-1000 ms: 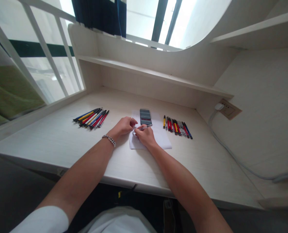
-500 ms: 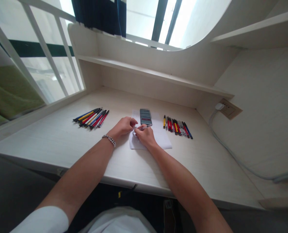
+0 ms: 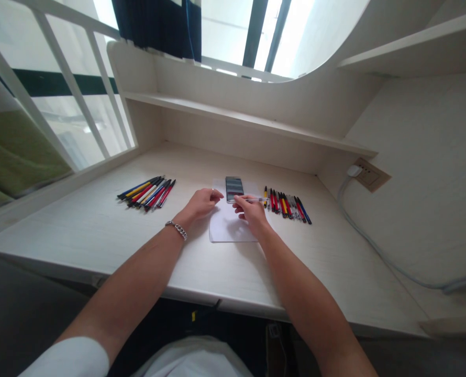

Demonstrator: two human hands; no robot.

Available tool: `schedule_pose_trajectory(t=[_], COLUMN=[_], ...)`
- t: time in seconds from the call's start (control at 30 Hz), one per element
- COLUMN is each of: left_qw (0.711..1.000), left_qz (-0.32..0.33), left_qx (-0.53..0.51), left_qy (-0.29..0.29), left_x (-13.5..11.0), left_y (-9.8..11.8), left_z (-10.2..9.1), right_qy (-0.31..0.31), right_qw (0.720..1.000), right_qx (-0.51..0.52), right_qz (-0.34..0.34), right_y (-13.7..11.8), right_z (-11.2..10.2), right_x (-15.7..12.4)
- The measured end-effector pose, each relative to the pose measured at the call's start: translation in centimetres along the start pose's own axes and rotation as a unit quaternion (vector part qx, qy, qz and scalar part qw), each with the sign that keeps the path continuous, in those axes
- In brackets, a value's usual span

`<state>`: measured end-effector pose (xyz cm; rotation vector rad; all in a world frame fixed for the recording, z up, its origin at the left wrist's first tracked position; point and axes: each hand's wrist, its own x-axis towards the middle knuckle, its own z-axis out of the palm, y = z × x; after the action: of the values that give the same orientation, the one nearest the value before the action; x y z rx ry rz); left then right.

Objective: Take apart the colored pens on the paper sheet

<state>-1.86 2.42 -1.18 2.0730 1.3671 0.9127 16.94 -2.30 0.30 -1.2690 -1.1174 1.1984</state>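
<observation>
Over white paper, a right hand is gripping a pen

At the middle of the pale tabletop (image 3: 111, 238), the right hand (image 3: 252, 211) is closing its thumb and fingers around a slim, clear-looking pen (image 3: 256, 199); the pen is lying nearly level in that grip, its rear end pointing right, towards a row of pens (image 3: 286, 205); whether its tip is touching anything, I cannot tell. Beneath and beside the hand, white paper (image 3: 230, 231) is lying flat; a dark phone (image 3: 234, 187) is resting face up towards the paper's far end, just beyond the right hand's fingertips.

Near the paper's left edge, the left hand (image 3: 204, 204) is resting loosely open, its fingers gently curled; a chain bracelet (image 3: 177, 229) is circling that wrist.

To the right of the paper, the row of pens is spreading side by side, yellow at its left end, blue at its right, with red, black and clear ones between; well to the left of the left hand, a pile of pens (image 3: 148, 192) is lying overlapped, showing blue, yellow, red, white and black. Behind everything, a shelf (image 3: 248, 119) is running across; on the right wall, a white plug (image 3: 354, 171) is sitting in a socket plate (image 3: 373, 176), its grey cable (image 3: 364, 242) trailing down to the right.
</observation>
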Motion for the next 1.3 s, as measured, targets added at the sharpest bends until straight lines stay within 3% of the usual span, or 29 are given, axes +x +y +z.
schedule_pose_trajectory(t=[0.1, 0.17, 0.27, 0.33, 0.53, 0.6, 0.77, 1.0, 1.17, 1.3], left_qw=[0.998, 0.995, 0.99, 0.99, 0.997, 0.998, 0.998, 0.998, 0.996, 0.994], left_qz=[0.04, 0.074, 0.099, 0.094, 0.056, 0.053, 0.049, 0.025, -0.003, -0.007], left_qx=[-0.038, -0.059, -0.075, -0.083, -0.045, -0.028, -0.029, -0.06, -0.082, -0.101], left_qy=[-0.001, -0.031, -0.068, -0.063, -0.013, -0.01, -0.007, 0.011, 0.04, 0.029], left_x=[-0.2, -0.5, -0.9, -0.9, -0.7, -0.8, -1.0, -0.6, -0.5, -0.6], left_y=[1.3, 2.0, 2.5, 2.4, 1.9, 2.0, 2.2, 1.5, 1.5, 1.7], left_z=[0.1, 0.4, 0.9, 1.1, 0.9, 0.9, 0.9, 0.6, 0.3, 0.2], right_qy=[-0.014, -0.026, -0.048, -0.053, 0.071, 0.082, 0.006, -0.025, -0.124, -0.188], right_qw=[0.998, 0.997, 0.997, 0.998, 0.995, 0.996, 1.0, 0.995, 0.948, 0.914], right_qx=[0.055, 0.07, 0.058, 0.043, 0.062, 0.041, -0.015, -0.094, -0.283, -0.345], right_qz=[0.011, 0.011, 0.01, 0.01, -0.007, -0.015, -0.005, 0.007, -0.079, -0.101], right_y=[-0.5, -0.5, -0.6, -0.8, -1.4, -1.3, -0.9, -1.1, -1.2, -1.6], right_z=[-0.9, -0.9, -0.8, -1.1, -3.6, -4.1, -3.8, -4.5, -5.5, -5.8], right_x=[0.0, -0.1, -0.1, 0.1, 1.2, 1.4, 1.2, 1.3, 1.2, 0.6])
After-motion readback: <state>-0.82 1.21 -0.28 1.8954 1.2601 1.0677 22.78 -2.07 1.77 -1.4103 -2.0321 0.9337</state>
